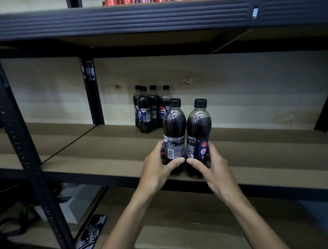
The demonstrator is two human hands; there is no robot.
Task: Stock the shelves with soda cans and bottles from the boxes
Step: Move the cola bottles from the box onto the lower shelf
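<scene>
nearest, two bare forearms rise from below. the left hand (157, 168) curls fingers and thumb round the lower body of a dark, cola-filled plastic bottle with a black cap (174, 128). the right hand (215, 168) grips its twin, a second black-capped cola bottle (198, 128), the same way, thumbs almost meeting in front. the two bottles stand upright and touch side by side at the front edge of the brown flat board shelf (106, 147). whether their bases rest on it or hang just above, i cannot tell.

beyond the hands and a little to their left, a cluster of four like bottles (150, 110) stands against the pale wooden back wall (230, 92). the step looks like setting this pair beside that cluster. to do it well i would hold low, move both straight back together, steer left without knocking the standing four, and let go only once the bases sit flat.

above the hands runs a black ribbed metal beam (124, 19) with red cans (115, 2) on top. left of the hands stands a black perforated upright (23, 142).
</scene>
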